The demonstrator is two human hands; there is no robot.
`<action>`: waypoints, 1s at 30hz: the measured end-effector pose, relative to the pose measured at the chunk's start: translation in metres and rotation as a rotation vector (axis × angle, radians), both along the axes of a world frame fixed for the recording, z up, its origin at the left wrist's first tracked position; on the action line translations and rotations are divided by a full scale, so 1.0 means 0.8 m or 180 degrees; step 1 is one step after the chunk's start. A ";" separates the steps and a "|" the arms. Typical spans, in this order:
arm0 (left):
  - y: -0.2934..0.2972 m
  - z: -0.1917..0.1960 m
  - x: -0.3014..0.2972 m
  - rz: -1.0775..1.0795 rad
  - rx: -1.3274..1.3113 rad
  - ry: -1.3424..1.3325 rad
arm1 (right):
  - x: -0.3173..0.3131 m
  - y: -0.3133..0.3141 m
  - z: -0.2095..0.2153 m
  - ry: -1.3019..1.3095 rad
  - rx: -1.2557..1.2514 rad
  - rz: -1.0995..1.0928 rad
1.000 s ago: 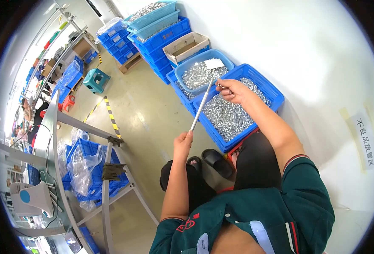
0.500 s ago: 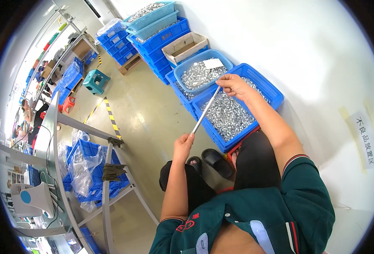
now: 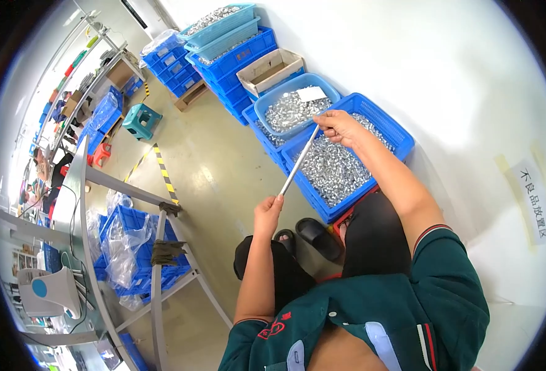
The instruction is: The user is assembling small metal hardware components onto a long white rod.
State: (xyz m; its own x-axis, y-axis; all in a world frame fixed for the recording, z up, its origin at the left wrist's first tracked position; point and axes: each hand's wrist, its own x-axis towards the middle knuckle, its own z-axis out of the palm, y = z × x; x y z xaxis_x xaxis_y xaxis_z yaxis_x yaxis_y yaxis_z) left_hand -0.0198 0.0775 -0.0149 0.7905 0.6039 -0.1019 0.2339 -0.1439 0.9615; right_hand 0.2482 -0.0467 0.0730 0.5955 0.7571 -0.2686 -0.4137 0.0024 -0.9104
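Observation:
A thin silvery rod point(image 3: 299, 162) slants between my two hands, its upper end toward the far right. My left hand point(image 3: 267, 214) is closed round the lower end, in front of my knees. At the upper end my right hand point(image 3: 341, 127) pinches the rod between thumb and fingertips; whether it also holds a small part there is too small to tell. Below my right hand stands a blue crate point(image 3: 290, 150) heaped with small shiny metal parts point(image 3: 334, 170). My right forearm passes over this crate and hides part of its contents.
Beyond the crate are a light-blue basin point(image 3: 325, 86) of metal parts with a white card, an open cardboard box point(image 3: 270, 68) and stacked blue crates point(image 3: 229, 71). At left are a metal-framed table point(image 3: 155, 297), bagged crates point(image 3: 140, 238) and a green stool point(image 3: 142, 120). Black slippers point(image 3: 318, 238) lie by my feet.
My right hand has shifted very slightly toward the left and down at the rod's upper end. My left hand stays nearly where it was, still holding the rod.

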 end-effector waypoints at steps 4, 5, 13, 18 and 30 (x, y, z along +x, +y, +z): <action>0.000 0.003 0.001 0.0048 -0.0207 0.0069 | 0.002 -0.001 0.002 0.0348 0.0473 0.0230; 0.000 0.003 0.002 0.0050 -0.0207 0.0067 | 0.002 -0.002 0.003 0.0346 0.0473 0.0232; -0.004 0.004 0.007 0.0116 -0.0356 0.0012 | -0.008 0.003 -0.008 -0.0505 -0.0142 0.0466; -0.005 0.013 0.011 0.0259 -0.0564 0.0126 | -0.017 0.013 -0.018 0.0113 -0.0416 0.1189; -0.002 0.014 0.006 0.0205 -0.0593 0.0054 | 0.016 -0.003 -0.030 0.1016 0.0440 0.0347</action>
State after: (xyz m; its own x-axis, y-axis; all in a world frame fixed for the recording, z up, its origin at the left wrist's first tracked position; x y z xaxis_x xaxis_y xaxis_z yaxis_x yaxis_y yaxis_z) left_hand -0.0152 0.0760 -0.0040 0.7481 0.6226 -0.2296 0.2532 0.0519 0.9660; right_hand 0.2607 -0.0489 0.0494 0.4120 0.8536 -0.3187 -0.6817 0.0567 -0.7295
